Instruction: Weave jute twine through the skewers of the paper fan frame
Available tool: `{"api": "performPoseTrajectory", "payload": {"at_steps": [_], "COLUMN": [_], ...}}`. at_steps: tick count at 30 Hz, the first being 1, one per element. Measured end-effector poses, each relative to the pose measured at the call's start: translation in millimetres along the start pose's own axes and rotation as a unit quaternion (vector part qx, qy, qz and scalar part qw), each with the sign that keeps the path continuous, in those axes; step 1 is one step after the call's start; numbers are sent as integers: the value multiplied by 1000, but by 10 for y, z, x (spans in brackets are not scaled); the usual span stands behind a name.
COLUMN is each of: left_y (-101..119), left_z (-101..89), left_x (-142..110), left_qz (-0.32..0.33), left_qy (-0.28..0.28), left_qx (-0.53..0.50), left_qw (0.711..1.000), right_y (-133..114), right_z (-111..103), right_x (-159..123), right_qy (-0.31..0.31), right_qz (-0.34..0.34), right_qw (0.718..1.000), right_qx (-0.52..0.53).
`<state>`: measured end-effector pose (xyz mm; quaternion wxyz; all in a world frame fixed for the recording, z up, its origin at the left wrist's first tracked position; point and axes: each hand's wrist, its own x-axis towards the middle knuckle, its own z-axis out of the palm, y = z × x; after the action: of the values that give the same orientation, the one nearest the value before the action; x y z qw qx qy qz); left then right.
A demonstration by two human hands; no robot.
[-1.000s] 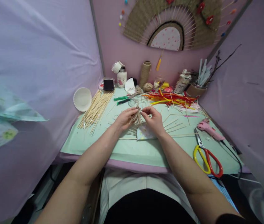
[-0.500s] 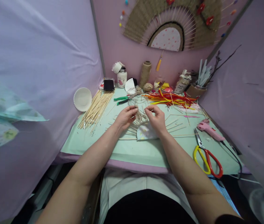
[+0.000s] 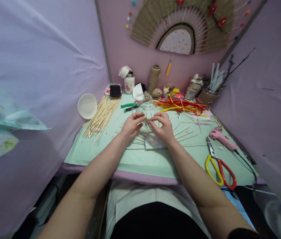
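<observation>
A loose tangle of tan twine hangs between my two hands above the table. My left hand is closed on the twine, thumb and fingertips pinching it. From the other side my right hand pinches strands of the same twine, its fingertips close to the left ones. Below them lies a half-round fan base covered in pale floral cloth, with thin sticks spreading out from it to both sides. My right wrist covers part of that base.
Bamboo sticks and a white dish are at left. Green-handled pliers and colourful pipe cleaners lie behind my hands. Scissors and a pink glue gun are at right. A twine spool stands at the back.
My right hand has moved left, bringing its fingertips into the twine near my left hand. The left hand has hardly moved.
</observation>
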<state>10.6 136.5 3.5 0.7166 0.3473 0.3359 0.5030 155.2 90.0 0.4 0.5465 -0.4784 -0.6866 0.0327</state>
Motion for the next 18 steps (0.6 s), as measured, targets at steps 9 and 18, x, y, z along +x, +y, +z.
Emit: {"api": "performPoseTrajectory", "payload": {"at_steps": [9, 18], "left_y": [-16, -75], "left_z": [9, -22], "left_x": [17, 59], "left_qz": [22, 78], "left_qy": [-8, -48], "left_qx": [8, 43], "left_qw": [1000, 995], "right_y": [31, 52], "right_z": [31, 22], "right_x": [-22, 4], "right_qy": [-40, -7], "right_qz": [39, 58], "right_qw": [998, 998], "right_qx": [-35, 24]}}
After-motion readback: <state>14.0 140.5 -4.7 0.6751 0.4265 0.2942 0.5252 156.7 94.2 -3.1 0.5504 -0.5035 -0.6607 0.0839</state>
